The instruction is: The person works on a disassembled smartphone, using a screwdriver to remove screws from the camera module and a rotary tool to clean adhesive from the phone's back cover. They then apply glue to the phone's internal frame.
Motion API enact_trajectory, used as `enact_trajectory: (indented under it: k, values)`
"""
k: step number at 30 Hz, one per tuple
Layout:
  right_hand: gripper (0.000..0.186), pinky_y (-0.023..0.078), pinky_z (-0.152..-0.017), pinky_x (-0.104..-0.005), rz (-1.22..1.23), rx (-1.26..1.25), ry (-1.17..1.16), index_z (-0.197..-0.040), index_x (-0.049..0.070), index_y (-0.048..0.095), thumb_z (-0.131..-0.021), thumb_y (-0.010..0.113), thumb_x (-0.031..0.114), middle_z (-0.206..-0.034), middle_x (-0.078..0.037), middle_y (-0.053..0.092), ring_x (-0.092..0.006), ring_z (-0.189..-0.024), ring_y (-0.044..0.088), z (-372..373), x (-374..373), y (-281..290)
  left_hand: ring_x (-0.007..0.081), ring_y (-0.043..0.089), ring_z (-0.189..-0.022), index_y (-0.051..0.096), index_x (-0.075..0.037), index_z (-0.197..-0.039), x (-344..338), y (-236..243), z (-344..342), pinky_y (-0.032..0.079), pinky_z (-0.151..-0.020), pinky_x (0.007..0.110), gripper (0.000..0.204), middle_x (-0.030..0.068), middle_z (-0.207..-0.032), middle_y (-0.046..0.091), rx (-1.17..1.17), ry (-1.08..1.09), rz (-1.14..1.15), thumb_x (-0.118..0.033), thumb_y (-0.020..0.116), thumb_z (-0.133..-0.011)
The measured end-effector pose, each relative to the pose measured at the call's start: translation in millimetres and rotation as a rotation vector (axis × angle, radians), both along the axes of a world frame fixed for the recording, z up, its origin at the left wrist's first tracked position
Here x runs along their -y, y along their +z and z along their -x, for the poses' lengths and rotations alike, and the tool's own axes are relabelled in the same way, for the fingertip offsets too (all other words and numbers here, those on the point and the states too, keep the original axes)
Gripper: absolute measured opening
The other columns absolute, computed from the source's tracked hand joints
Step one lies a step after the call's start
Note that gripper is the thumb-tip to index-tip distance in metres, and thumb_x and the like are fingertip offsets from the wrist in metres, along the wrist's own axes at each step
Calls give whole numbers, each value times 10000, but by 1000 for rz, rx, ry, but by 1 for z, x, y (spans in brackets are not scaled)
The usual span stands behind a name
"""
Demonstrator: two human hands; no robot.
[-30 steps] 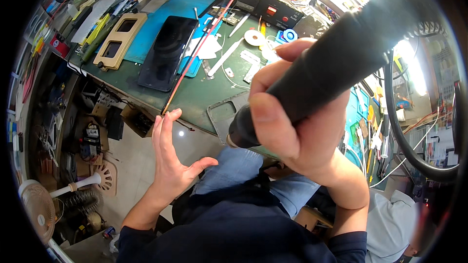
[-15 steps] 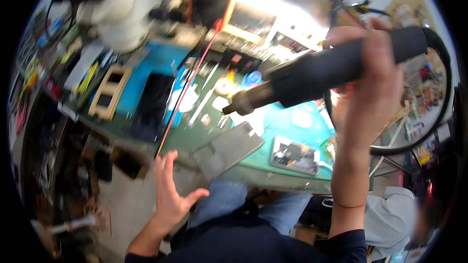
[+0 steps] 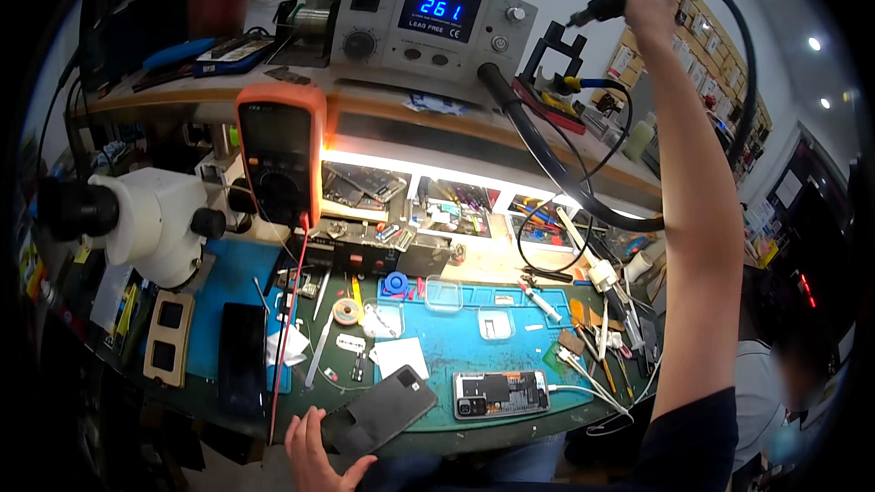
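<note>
My right hand [image 3: 651, 15] is raised high at the back right, fingers wrapped round the black handle of a hot air gun [image 3: 609, 6]. Its metal nozzle points left, just above a black forked holder [image 3: 554, 53] on the shelf. From the handle a thick black hose [image 3: 749, 73] loops down behind my arm. My left hand [image 3: 317, 452] is low at the bench's front edge, thumb and fingers apart and holding nothing. Right beside it lies a dark grey phone back cover [image 3: 387, 412]; whether they touch I cannot tell. An opened phone [image 3: 501, 394] lies on the blue mat, a white cable at its right end.
On the shelf stands a grey hot air station [image 3: 428, 23] with a lit blue display. An orange multimeter [image 3: 281, 155] hangs below, its red lead crossing the bench. A white microscope [image 3: 155, 219] and a black phone [image 3: 242, 351] are at left. Another person [image 3: 761, 392] sits at right.
My right hand has carried the hot air gun from above the bench up and away toward the shelf holder. The view has tilted up. My left hand stays open near the bench edge.
</note>
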State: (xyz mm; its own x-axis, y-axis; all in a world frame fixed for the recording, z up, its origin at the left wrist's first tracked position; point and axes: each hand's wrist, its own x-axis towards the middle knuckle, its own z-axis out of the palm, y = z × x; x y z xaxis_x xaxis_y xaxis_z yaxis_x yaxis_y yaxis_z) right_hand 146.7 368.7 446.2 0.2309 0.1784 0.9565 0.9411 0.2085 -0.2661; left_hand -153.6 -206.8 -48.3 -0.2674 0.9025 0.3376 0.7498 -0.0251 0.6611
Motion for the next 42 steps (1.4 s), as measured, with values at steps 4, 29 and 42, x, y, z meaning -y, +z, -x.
enact_trajectory:
  k: [4,29,42]
  values:
    - [760,646,-826,-423,518,187,244,-1291,-119,633,-1026,661,593,-905,-219,797,-348,-795,802,50,-21,1,381,584,-1397,341,-25,-1694,-3,0,9,491,-1164,473,1003,216,-1647,421,252,-47,-71,-63,904,-865]
    - [498,619,-904,-439,1085,881,975,-1282,60,766,-994,784,466,-1203,-110,805,-253,-1205,746,114,372,-231,340,512,-1531,92,-202,-1782,-13,45,13,631,-1079,409,1211,210,-1733,317,883,-601,-84,99,845,-883]
    - [151,613,-760,-410,962,127,1358,-1047,63,768,-959,808,179,-939,-118,769,-319,-869,773,17,468,-422,319,550,-1471,134,-92,-1759,2,22,-43,585,-1097,423,1176,184,-1679,422,757,-693,105,13,888,-864]
